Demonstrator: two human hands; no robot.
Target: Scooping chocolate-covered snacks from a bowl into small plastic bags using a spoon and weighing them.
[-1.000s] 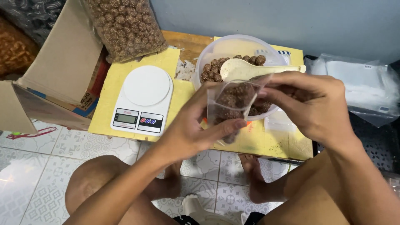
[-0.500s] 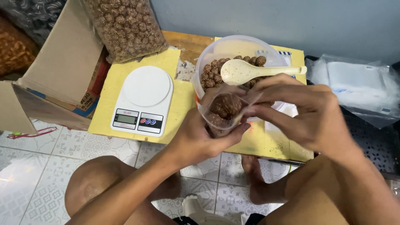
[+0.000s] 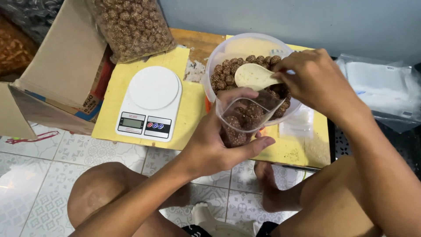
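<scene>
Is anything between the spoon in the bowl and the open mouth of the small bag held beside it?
Nothing visible. The right hand holds the spoon over the bowl, and the left hand holds the small clear bag open just below, against the bowl's near rim.

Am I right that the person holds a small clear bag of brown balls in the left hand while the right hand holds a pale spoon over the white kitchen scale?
Not quite. The head view shows the right hand holding the pale spoon over the clear bowl of brown balls, not over the white kitchen scale, which sits bare to the side. The left hand does hold the small clear bag.
</scene>
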